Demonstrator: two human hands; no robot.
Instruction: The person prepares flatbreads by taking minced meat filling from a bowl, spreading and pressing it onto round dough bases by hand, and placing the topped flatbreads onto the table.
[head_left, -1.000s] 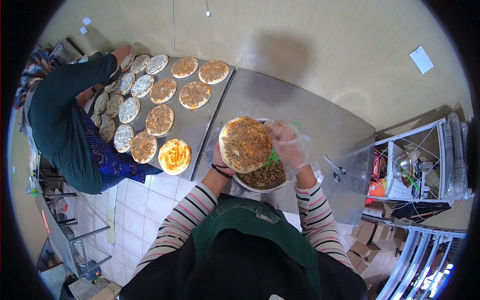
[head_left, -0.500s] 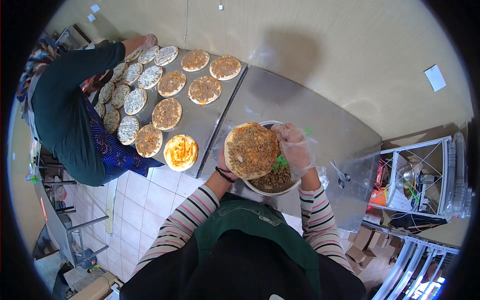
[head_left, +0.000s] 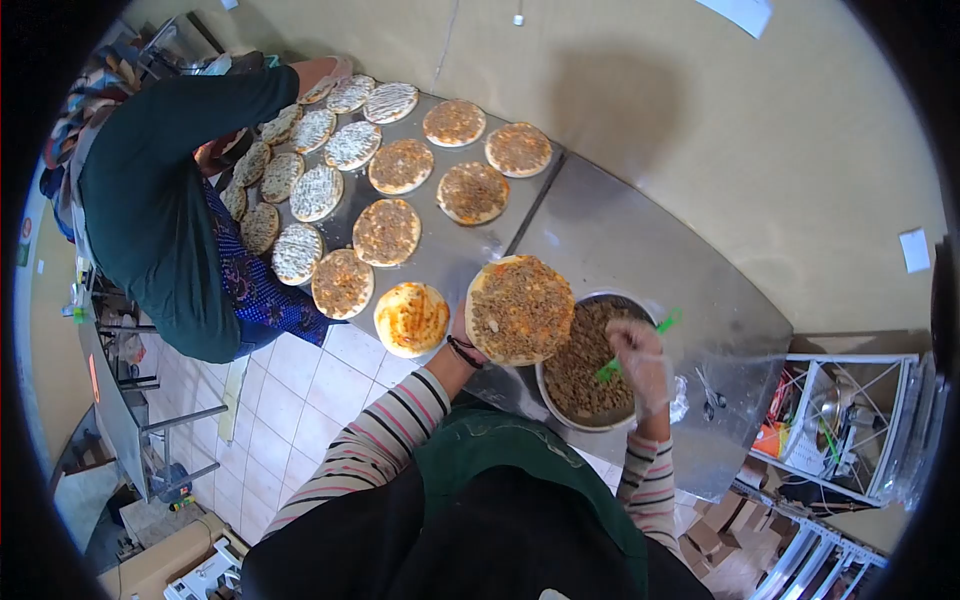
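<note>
My left hand [head_left: 466,335] supports a round flatbread [head_left: 520,310] topped with minced meat, tilted toward me, with most of the fingers hidden beneath it. To its right sits a metal bowl [head_left: 545,395] filled with brown minced meat [head_left: 580,385]. My right hand [head_left: 642,365], in a clear plastic glove, is over the bowl with its fingers curled round a green plastic spoon [head_left: 668,321]. The spoon's lower end is at the meat. Just left of my left hand lies a flatbread smeared with orange-red sauce [head_left: 411,320].
Several meat-topped flatbreads [head_left: 387,232] and white-streaked ones [head_left: 317,193] cover the left metal table. A co-worker in a green top [head_left: 165,220] leans over them. Scissors [head_left: 712,398] lie right of the bowl. A white rack [head_left: 840,430] stands at the right, and a wall runs behind.
My right hand has moved from the flatbread's right edge down over the bowl. The flatbread in my left hand has shifted left of the bowl, exposing more meat. The view has turned slightly.
</note>
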